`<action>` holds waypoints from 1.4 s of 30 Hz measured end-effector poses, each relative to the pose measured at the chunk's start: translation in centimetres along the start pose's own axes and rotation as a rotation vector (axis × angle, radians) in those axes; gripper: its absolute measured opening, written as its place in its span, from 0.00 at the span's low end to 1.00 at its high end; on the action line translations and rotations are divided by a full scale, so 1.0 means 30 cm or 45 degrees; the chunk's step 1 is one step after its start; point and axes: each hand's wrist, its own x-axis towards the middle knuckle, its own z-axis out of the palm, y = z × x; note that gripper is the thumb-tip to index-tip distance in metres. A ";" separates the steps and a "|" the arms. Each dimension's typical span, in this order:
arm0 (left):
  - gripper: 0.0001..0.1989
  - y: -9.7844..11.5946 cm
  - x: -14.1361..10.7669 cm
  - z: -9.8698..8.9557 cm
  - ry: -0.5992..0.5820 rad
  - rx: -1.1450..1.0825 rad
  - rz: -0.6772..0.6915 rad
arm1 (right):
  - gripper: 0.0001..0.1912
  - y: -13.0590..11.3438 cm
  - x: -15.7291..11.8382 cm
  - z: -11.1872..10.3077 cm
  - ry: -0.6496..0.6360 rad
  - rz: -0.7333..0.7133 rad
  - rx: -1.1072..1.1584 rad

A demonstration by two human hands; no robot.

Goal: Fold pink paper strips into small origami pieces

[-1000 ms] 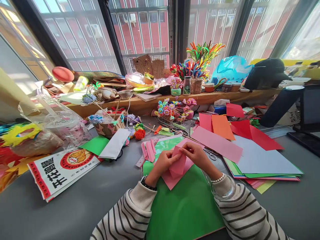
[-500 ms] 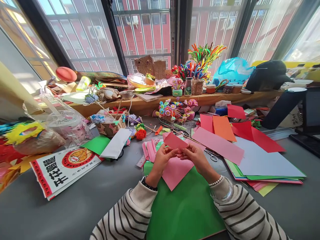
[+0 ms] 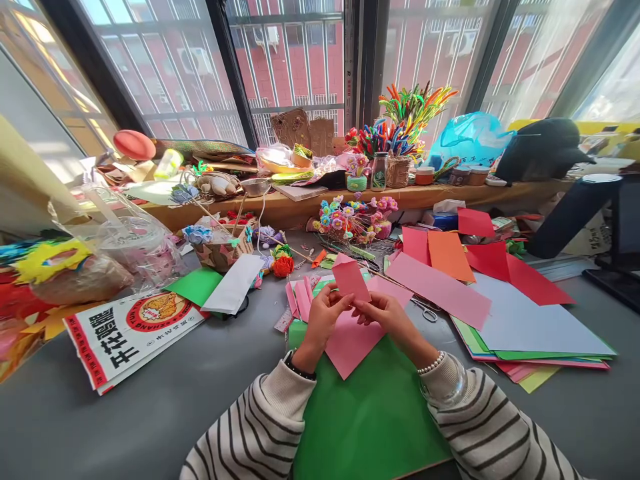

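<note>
A small piece of pink paper (image 3: 351, 280) is raised between my two hands, standing up from the fingertips. My left hand (image 3: 324, 319) pinches its lower left side. At its lower right edge, my right hand (image 3: 387, 317) closes thumb and fingers on the paper. Below them a larger pink sheet (image 3: 350, 350) lies with one corner toward me on a green board (image 3: 370, 413). Folded pink strips (image 3: 300, 297) rest just left of my left hand. Scissors (image 3: 426, 311) lie right of my right hand.
Stacked coloured paper (image 3: 540, 320) lies on the right, beside a long pink sheet (image 3: 440, 287). A printed paper bag (image 3: 135, 333) is on the left. Behind stand a basket (image 3: 223, 252) and a bunch of crocheted-looking flowers (image 3: 345, 220). A crowded ledge (image 3: 280, 208) runs under the windows.
The small pink paper has turned from lying tilted sideways to standing more upright in my fingers. Both hands stay nearly in place; the view has shifted slightly.
</note>
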 end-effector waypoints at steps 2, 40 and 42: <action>0.16 0.001 0.001 -0.003 0.051 0.002 0.010 | 0.12 -0.009 0.001 -0.015 -0.023 -0.084 -0.140; 0.27 -0.003 -0.009 0.001 -0.124 0.078 0.011 | 0.10 -0.018 0.004 -0.057 0.155 -0.433 -0.501; 0.28 -0.008 -0.005 -0.001 -0.125 0.075 -0.021 | 0.09 -0.017 0.002 -0.052 0.161 -0.441 -0.510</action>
